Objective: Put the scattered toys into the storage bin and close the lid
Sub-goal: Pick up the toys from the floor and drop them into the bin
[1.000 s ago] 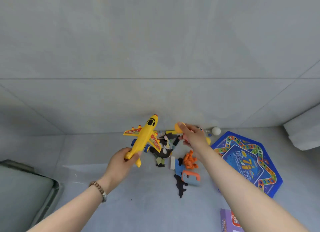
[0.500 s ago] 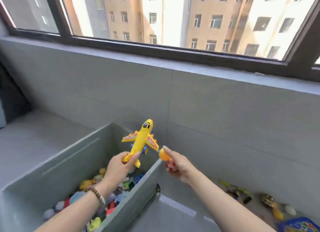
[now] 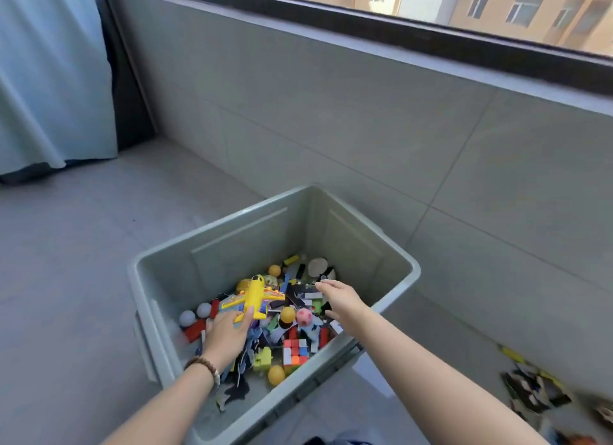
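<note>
The grey storage bin (image 3: pixel 410 268) stands open on the floor, holding several toys, among them a colour cube (image 3: pixel 294 351) and small balls. My left hand (image 3: pixel 224 339) is low inside the bin and grips the tail of the yellow toy plane (image 3: pixel 254 297), which lies just over the toy pile. My right hand (image 3: pixel 341 299) hovers over the bin's right side, fingers spread and holding nothing. An orange ball (image 3: pixel 287 313) and a pink ball (image 3: pixel 304 316) lie on the pile between my hands. No lid is in view.
More scattered toys (image 3: pixel 534 386) lie on the grey floor at the right, near the tiled wall. A light blue curtain (image 3: pixel 49 79) hangs at the far left. A window ledge (image 3: pixel 365 36) runs above the wall behind the bin.
My view swung left to the bin. My left hand lowered the plane into the bin. My right hand opened, and the orange and pink balls it held now lie in the bin.
</note>
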{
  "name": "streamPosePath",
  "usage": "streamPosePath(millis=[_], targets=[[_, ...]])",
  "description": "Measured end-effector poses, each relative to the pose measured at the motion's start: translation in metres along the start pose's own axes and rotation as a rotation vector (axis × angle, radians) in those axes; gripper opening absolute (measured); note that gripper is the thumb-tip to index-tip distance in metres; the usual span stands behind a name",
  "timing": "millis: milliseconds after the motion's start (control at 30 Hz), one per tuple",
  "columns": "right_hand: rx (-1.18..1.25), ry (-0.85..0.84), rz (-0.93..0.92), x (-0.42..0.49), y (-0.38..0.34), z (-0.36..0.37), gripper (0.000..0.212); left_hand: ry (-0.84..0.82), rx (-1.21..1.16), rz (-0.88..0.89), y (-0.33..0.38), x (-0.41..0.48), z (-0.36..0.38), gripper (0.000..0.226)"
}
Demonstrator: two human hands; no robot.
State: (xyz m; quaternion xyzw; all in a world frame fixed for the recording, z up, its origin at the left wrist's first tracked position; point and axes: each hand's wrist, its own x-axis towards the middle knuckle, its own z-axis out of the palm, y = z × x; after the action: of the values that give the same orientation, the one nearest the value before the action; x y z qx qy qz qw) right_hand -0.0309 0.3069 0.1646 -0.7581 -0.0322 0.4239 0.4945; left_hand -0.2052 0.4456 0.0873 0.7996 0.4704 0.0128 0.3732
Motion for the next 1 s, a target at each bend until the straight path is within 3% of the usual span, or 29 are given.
streamPosePath(millis=[67,167,333,500,733,1000], targets=[[-0.122,0.018,-0.094,-0.004,-0.003,-0.012,0.041,0.002,0.026,-0.047,-0.002,0.002,0.005,0.056],[-0.220,0.070,-0.207,-0.021,-0.012,-0.042,0.038,0.008,0.055,-0.082,0.011,-0.001,0.003,0.060],[-0.315,0.166,-0.261,-0.068,-0.016,-0.133,0.039,0.041,0.057,0.129,0.098,-0.030,-0.002,0.047],[-0.312,0.377,-0.239,-0.128,0.017,-0.252,0.039,-0.050,0.098,0.367,0.214,-0.085,0.031,0.055],[-0.184,0.632,-0.057,-0.206,0.121,-0.407,0.047,-0.225,0.210,0.691,0.343,-0.156,0.154,0.056],[-0.091,0.735,0.133,-0.202,0.262,-0.498,0.055,-0.499,0.453,0.871,0.389,-0.190,0.339,0.059]])
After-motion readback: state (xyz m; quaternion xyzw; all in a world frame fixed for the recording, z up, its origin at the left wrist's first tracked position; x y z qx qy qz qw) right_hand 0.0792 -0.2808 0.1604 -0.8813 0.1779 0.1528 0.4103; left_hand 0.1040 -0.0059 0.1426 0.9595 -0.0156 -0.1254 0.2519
